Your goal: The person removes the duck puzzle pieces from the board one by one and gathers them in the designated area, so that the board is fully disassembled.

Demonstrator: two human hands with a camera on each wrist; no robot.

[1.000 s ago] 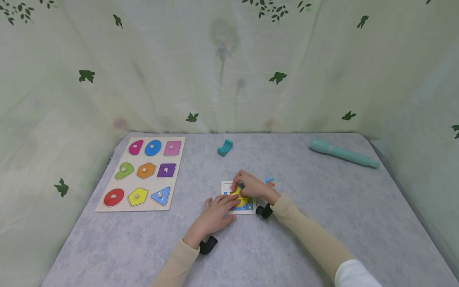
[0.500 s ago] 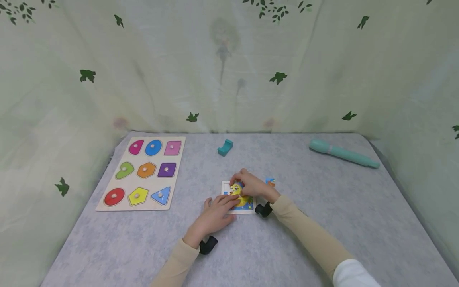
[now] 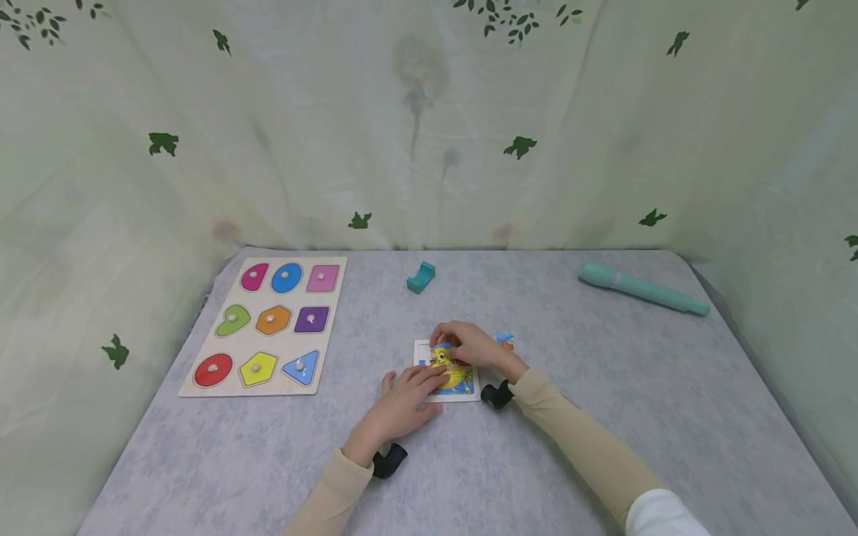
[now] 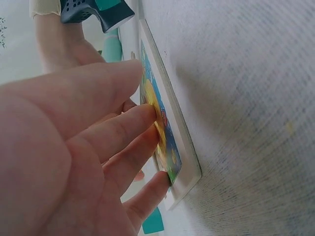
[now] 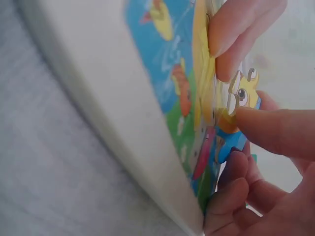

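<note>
Right fingers pinch a puzzle piece; spread left fingers touch the board; a right-sleeve mark, perhaps lettering, is blurred.

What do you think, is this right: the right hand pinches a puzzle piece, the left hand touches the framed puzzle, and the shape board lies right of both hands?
Not quite. The right hand pinches a puzzle piece and the left hand touches the framed puzzle, but the shape board lies left of both hands, as the head view shows.
</note>
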